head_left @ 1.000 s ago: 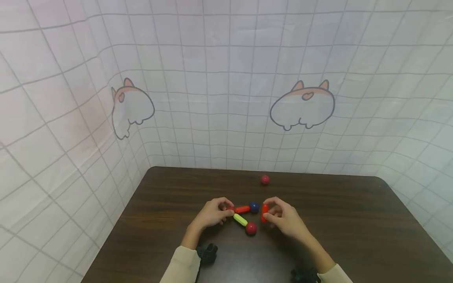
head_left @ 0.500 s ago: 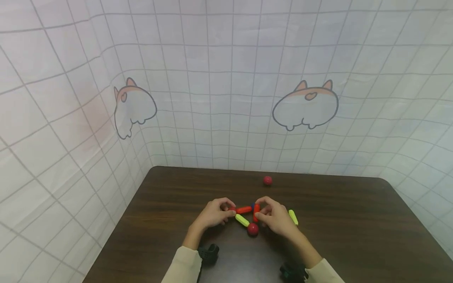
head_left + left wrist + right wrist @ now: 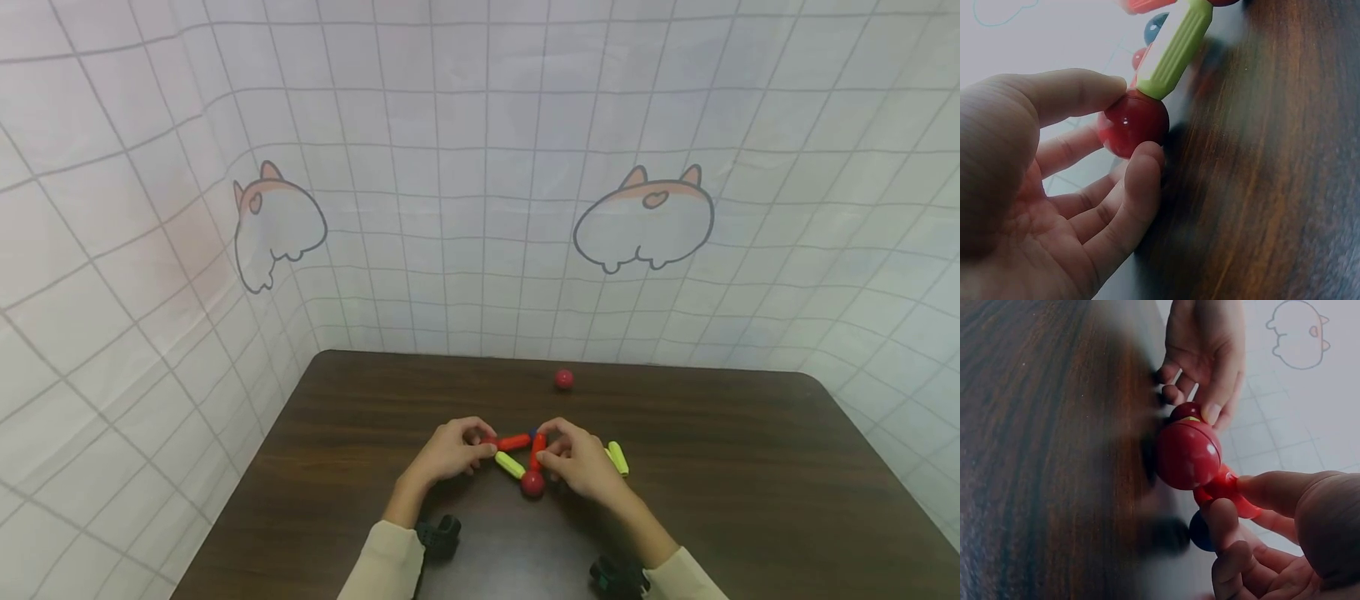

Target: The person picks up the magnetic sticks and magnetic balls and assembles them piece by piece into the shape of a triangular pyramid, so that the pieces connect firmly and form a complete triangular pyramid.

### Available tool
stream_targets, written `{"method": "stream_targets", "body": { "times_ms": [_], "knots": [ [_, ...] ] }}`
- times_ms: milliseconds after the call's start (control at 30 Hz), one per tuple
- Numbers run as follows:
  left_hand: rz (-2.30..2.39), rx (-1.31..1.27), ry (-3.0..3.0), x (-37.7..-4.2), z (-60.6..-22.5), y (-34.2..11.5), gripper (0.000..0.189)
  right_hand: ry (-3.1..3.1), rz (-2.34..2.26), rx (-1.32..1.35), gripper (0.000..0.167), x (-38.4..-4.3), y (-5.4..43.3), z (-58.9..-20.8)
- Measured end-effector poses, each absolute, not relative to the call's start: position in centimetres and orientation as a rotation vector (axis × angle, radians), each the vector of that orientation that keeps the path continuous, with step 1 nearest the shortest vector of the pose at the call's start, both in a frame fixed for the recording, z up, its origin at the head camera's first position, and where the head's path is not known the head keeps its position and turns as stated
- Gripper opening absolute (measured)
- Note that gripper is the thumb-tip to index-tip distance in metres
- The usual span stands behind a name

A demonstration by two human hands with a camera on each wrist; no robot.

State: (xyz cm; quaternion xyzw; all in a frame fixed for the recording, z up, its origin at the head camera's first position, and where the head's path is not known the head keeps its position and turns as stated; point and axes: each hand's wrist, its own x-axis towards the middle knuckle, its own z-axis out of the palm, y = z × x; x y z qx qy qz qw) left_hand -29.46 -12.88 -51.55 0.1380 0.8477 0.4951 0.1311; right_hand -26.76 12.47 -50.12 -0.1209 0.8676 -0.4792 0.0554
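My left hand (image 3: 450, 452) pinches a red ball (image 3: 1134, 125) between thumb and fingers. From that ball run a yellow-green ridged rod (image 3: 510, 465) and a red rod (image 3: 514, 442). The yellow-green rod ends at a second red ball (image 3: 532, 484), and the first red rod leads to a blue ball (image 3: 533, 434), mostly covered by the other hand in the head view. My right hand (image 3: 581, 461) pinches another red rod (image 3: 537, 452), placed between the blue ball and the second red ball. Whether its ends are seated in them I cannot tell.
A loose red ball (image 3: 564, 380) lies near the far edge of the dark wooden table (image 3: 360, 400). Yellow-green rods (image 3: 618, 458) lie just beyond the right hand, partly hidden by it. A white gridded curtain (image 3: 450, 208) surrounds the table's back and sides.
My right hand has moved left with its red rod, bringing it up to the blue ball and second red ball. The yellow-green rods behind it have come into sight. The left hand keeps its hold.
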Motion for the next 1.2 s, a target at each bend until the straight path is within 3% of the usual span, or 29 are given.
{"method": "stream_targets", "body": {
  "times_ms": [1200],
  "knots": [
    [1.433,0.390,2.475,-29.44,-51.50,-12.84,0.020,2.632,-1.402,-0.302,0.032,-26.63,12.22,-50.48]
  ]
}}
